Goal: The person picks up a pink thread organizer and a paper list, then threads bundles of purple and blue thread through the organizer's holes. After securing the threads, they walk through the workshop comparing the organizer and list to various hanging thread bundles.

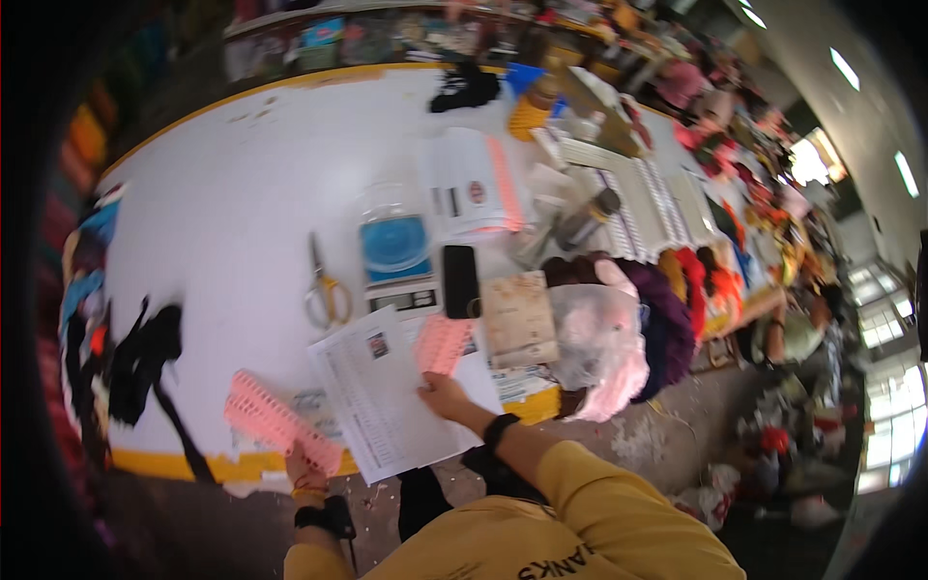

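My left hand [306, 471], near the table's front edge, grips the end of a long pink openwork knitted strip [266, 408] that stretches away to the left across the tabletop. Between the fingers of my right hand [446, 396] is a smaller pink openwork knitted piece [442, 342], held over printed paper sheets [372, 411]. The sheets overlap at the front edge, between my two hands. Just beyond them lie scissors with yellow handles [331, 298], a blue digital scale [395, 256] bearing a clear round dish, and a black phone [460, 278].
A brown card [520, 324], a clear plastic bag [594, 333] and bundles of dark and bright yarn [667, 309] crowd the right. Black cloth [145, 358] lies at the left. Farther back are a plastic-wrapped packet [464, 184], a yellow cone [530, 114] and black yarn [466, 89].
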Motion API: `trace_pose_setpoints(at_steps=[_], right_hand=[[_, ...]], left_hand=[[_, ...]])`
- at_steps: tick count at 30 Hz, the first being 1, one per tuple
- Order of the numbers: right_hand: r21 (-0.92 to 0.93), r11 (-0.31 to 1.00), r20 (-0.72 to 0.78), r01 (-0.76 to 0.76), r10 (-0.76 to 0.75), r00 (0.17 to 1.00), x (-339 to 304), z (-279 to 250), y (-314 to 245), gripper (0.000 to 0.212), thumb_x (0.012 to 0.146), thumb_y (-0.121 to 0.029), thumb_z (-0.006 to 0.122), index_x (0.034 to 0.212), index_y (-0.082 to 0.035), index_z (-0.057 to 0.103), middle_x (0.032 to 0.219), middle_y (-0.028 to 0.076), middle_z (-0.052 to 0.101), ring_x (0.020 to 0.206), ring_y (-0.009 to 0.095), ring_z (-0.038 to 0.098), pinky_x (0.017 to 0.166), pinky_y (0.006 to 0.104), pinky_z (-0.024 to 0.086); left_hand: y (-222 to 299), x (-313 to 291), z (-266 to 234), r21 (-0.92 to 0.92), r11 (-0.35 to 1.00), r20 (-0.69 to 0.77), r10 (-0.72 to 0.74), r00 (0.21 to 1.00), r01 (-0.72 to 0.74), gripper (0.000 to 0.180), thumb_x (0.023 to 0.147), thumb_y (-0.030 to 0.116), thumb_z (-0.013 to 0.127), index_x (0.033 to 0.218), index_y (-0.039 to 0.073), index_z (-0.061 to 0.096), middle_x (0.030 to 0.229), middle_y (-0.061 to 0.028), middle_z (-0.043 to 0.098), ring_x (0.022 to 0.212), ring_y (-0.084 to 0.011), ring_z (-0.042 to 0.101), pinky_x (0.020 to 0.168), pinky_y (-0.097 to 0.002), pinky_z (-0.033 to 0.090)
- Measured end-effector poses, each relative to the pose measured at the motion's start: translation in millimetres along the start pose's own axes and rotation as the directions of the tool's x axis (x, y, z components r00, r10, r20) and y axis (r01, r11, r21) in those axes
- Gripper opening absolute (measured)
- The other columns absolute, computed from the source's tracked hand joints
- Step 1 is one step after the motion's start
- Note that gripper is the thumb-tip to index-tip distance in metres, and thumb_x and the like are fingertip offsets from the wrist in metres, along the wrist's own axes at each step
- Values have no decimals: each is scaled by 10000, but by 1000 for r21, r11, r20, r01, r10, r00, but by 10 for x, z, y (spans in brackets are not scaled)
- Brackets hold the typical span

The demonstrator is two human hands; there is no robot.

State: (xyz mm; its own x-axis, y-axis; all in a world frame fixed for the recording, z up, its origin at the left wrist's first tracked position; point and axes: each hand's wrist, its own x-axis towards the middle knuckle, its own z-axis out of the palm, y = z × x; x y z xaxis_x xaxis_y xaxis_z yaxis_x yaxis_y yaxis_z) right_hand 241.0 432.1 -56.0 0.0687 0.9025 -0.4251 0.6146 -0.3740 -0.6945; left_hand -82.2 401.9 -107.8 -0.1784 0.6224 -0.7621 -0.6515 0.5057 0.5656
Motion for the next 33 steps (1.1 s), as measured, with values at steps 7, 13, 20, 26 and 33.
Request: trace_pose_setpoints(at_steps=[7, 13, 20, 26, 33], right_hand=[[61, 991, -277, -121, 133, 952, 49, 0, 137, 279, 763, -238, 519, 977, -59, 508, 830, 163, 589, 801, 330, 559, 687, 383, 441], [146, 986, -355, 75, -18, 935, -312, -1052, 181, 276, 776, -111, 536, 1045, -47, 519, 857, 107, 602, 749, 200, 582, 672, 292, 459], [-146, 982, -923, -119, -92, 375, -780, -3422, 1630, 183, 760, -51, 489, 933, -65, 546, 817, 131, 572, 739, 247, 568, 662, 320, 450], [-534, 626, -792, -568, -136, 595, -710, -3869, 2176, 328, 743, -77, 479, 1063, -146, 483, 1080, 108, 490, 980, 280, 489, 793, 380, 412], [-170, 802, -884, -572, 132, 448, -878, -4024, 2400, 446, 651, -107, 604, 1071, -94, 455, 1052, 141, 503, 966, 304, 502, 818, 393, 405]], left_hand=[[58, 217, 126, 392, 905, -82, -144, 986, 165, 190, 827, 262, 517, 857, 79, 555, 675, -43, 567, 557, -156, 546, 457, -259, 446], [133, 181, 55, 781, 604, -191, -10, 982, 158, 298, 787, 285, 527, 701, 1, 503, 516, -85, 501, 332, -166, 471, 266, -234, 316], [-156, 104, -165, 852, 522, -137, 293, 946, -38, 269, 766, 234, 563, 845, -20, 526, 595, -96, 523, 400, -158, 492, 333, -251, 388], [-377, -356, 139, 947, 300, -20, 416, 909, -117, 248, 740, 182, 578, 884, -17, 546, 737, -93, 562, 594, -164, 536, 503, -247, 443], [-562, -768, 377, 956, 160, 158, 428, 890, -247, 219, 709, 131, 557, 855, -31, 576, 824, -152, 596, 772, -247, 568, 734, -330, 441]])
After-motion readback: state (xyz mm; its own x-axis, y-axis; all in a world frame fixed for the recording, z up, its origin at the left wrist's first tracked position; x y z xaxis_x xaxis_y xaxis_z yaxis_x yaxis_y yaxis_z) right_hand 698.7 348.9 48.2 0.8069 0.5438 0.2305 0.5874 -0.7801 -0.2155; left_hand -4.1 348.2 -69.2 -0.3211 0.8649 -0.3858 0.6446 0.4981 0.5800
